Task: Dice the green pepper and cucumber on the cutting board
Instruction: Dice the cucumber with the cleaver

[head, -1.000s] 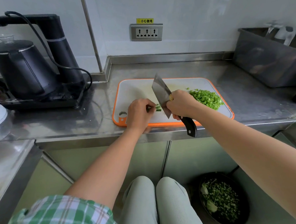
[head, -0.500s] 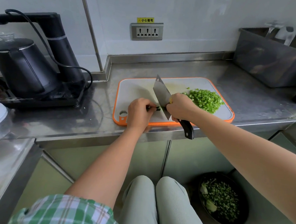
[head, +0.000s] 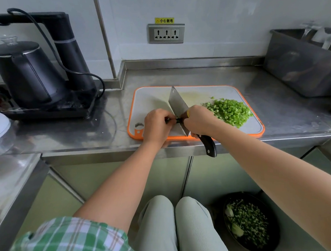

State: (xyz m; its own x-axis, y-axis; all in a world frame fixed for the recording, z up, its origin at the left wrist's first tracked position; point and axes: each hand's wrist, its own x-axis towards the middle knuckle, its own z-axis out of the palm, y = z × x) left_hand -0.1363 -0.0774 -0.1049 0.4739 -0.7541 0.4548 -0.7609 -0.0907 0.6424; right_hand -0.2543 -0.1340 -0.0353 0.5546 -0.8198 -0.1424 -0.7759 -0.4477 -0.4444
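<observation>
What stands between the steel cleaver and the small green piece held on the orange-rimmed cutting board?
Nothing visible does. The wide steel cleaver in the right hand stands right beside the small dark green piece, which the left hand pinches on the orange-rimmed white cutting board.

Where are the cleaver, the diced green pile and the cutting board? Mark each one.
cleaver (head: 176, 102), head view, flat of the steel blade
diced green pile (head: 230, 112), head view, middle of the heap
cutting board (head: 152, 99), head view, bare surface left of blade
</observation>
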